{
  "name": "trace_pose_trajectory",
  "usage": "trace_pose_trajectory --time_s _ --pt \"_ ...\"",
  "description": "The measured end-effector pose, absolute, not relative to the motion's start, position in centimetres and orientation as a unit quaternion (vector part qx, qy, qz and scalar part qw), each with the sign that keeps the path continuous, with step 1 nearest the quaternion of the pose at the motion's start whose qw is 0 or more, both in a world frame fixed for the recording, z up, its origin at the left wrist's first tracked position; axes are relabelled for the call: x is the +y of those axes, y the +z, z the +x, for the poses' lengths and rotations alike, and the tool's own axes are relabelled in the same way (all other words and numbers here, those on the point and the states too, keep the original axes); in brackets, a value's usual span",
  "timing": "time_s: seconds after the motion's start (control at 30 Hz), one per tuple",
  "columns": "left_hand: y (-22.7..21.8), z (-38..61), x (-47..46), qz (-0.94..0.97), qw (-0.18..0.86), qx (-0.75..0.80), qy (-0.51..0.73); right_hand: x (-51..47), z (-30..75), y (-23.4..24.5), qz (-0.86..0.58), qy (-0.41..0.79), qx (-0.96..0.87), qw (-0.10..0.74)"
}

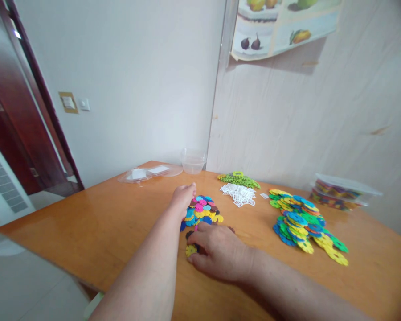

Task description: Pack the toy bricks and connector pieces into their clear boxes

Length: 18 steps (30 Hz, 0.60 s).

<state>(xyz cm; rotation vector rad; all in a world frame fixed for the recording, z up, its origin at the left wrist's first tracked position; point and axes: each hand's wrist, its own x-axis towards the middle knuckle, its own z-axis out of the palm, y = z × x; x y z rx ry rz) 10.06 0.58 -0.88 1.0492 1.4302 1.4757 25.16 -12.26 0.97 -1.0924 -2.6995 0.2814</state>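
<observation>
A pile of plastic snowflake discs (pixel 202 207) in blue, pink, yellow and brown lies on the wooden table. Against the left side of this pile is my left hand (pixel 184 198), its fingers pressed together and mostly turned away, so what they hold, if anything, is hidden. My right hand (pixel 217 249) rests at the pile's near edge, palm down. Its bent fingers and thumb close around a yellow snowflake disc (pixel 191 250), with dark brown discs beside it and partly under the fingers.
White plastic pieces (pixel 239 195) and green pieces (pixel 240 179) lie farther back. A larger disc pile (pixel 300 220) spreads at right, near a lidded box (pixel 341 191). A clear tub (pixel 194 161) and clear lids (pixel 147 173) sit by the wall. The table (pixel 96 218) ends at left.
</observation>
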Motion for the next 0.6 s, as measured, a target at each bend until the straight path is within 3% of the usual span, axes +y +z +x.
trace_pose_trajectory --time_s 0.2,0.4,0.6 --pt "-1.0 10.1 0.6 0.42 0.403 0.571 0.579 -11.6 26.7 1.1 -0.374 0.061 -0.919 0.107" --pt "-1.0 10.0 0.7 0.415 0.41 0.563 0.586 -9.4 30.4 4.2 -0.453 0.119 -0.87 0.152" --pt "-1.2 9.9 0.8 0.424 0.409 0.567 0.576 -7.7 33.1 4.8 -0.504 0.125 -0.849 0.092"
